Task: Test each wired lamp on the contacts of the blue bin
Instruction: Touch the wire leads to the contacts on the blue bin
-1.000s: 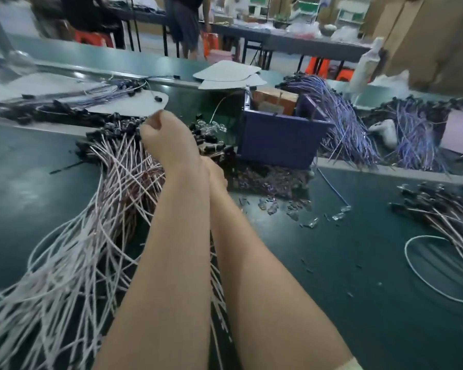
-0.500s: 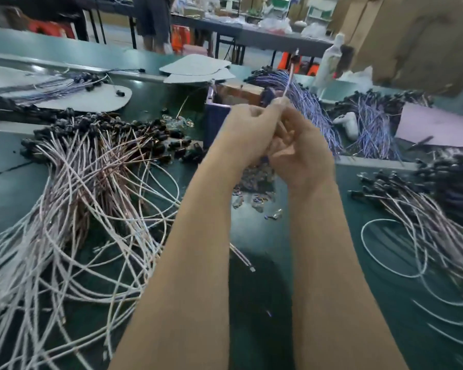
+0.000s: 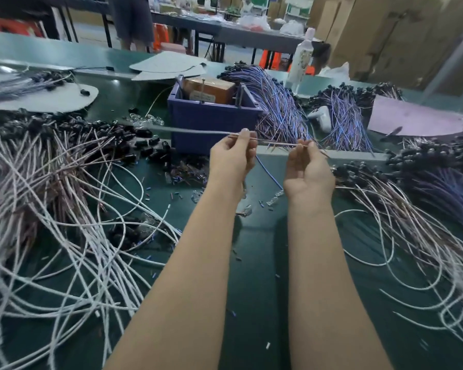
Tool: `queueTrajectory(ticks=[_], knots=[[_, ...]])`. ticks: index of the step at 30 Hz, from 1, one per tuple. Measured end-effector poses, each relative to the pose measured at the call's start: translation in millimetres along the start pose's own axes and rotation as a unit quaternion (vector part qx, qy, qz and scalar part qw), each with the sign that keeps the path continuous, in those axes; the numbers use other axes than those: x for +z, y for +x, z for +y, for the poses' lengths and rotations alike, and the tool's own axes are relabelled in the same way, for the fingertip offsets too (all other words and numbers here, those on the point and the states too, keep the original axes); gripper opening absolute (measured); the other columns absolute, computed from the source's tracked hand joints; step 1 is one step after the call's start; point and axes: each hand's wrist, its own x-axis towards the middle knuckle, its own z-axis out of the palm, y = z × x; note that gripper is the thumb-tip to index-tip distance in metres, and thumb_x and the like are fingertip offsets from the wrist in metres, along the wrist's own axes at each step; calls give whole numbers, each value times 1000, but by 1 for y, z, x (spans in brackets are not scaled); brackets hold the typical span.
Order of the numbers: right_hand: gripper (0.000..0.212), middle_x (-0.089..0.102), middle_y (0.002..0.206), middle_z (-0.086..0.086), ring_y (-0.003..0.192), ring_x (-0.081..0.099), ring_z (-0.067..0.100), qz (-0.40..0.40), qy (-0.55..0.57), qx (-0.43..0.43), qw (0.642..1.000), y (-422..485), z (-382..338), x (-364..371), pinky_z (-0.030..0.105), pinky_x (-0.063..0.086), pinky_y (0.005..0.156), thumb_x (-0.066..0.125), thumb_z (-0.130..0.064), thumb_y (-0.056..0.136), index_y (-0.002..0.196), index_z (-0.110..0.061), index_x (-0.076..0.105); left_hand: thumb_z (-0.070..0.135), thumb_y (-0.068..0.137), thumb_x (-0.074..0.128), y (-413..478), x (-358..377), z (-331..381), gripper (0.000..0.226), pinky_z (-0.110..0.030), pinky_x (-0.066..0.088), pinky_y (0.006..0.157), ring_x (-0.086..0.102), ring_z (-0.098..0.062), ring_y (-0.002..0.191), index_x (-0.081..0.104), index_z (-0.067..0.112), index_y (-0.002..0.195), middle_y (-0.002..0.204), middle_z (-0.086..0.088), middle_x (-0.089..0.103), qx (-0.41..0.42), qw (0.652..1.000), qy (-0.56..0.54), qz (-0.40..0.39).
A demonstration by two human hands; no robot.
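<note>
The left hand (image 3: 233, 156) and right hand (image 3: 308, 166) each pinch one wire (image 3: 275, 142), held taut just near of the bin (image 3: 211, 121). Its long axis runs left-right, bare tips pointing right and slightly nearer.

Behind the green bench (image 3: 51, 53) stand a dark table (image 3: 251, 37) and stacked cardboard boxes (image 3: 390, 36)

A green table (image 3: 257, 263) carries white card sheets (image 3: 169, 65) at its far side, another white sheet (image 3: 51, 98) to the left and a pink sheet (image 3: 412, 121) to the right. A white bottle (image 3: 301, 60) stands upright near the far edge, and a white handheld device (image 3: 320, 117) lies nearer. Beyond the table stand a person (image 3: 133, 20), a dark bench (image 3: 251, 38), orange stools (image 3: 271, 60) and stacked cardboard boxes (image 3: 385, 36).
</note>
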Motion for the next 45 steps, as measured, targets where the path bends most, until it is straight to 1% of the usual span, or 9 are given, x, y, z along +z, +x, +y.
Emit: queueTrajectory(ticks=[5,11,14,24,27,30,35,41,45], knots=[[16,60,52,-5,44,57,2,21,-46,-31,998,10,16,-11,14,51,49,56,-18,96,80,-15,59,8,97,50,7,-20,-8,24,-11,46,48,53,3,40,60,9,75,47,9,62,5,1000,9,29],[19,62,59,-3,54,58,8,-95,-196,-3,976,2,44,-4,18,52,55,56,-13,95,76,-12,59,3,94,55,7,-23,-16,22,-13,52,57,55,3,45,59,9,73,59,3,61,0,994,106,-4],[20,64,57,-4,56,60,8,-87,-174,-7,981,4,42,-4,18,52,56,54,-14,96,77,-13,56,10,96,53,8,-26,-13,23,-14,50,55,52,1,46,61,11,75,63,1,62,24,988,154,1],[17,70,69,-2,69,67,11,-92,-169,-21,981,3,39,-6,21,55,66,49,-16,99,84,-14,57,20,97,54,6,-29,-5,23,-13,45,46,48,-2,47,63,11,78,50,10,62,-4,995,94,30],[18,70,68,-4,65,65,9,-97,-188,-30,977,3,40,-7,20,53,63,48,-16,99,84,-15,55,28,94,58,5,-29,-6,25,-13,43,45,48,0,41,63,12,76,50,9,63,-18,994,103,27],[20,70,67,-3,63,63,9,-104,-197,-26,974,2,41,-6,20,53,60,46,-15,100,82,-14,56,22,96,55,6,-29,-7,27,-11,37,41,43,-1,39,61,10,72,46,9,59,-14,994,103,37],[24,66,55,-3,53,61,6,-80,-123,-33,989,-1,38,-4,16,53,58,44,-9,100,78,-11,53,18,96,54,7,-28,-9,32,-14,33,41,38,-3,39,59,11,66,41,11,53,14,988,150,39],[22,58,71,6,49,59,4,-42,-90,-68,993,-1,36,-1,16,54,57,42,-6,100,79,-9,50,22,96,52,6,-21,-10,36,-23,39,59,46,-9,49,60,15,62,50,8,57,88,962,239,97],[22,62,58,1,44,59,3,8,-22,-89,996,8,17,-9,16,54,54,44,-7,100,79,-10,50,19,97,48,15,-40,5,15,-25,45,61,52,-8,63,60,10,93,80,0,63,120,949,168,240]])
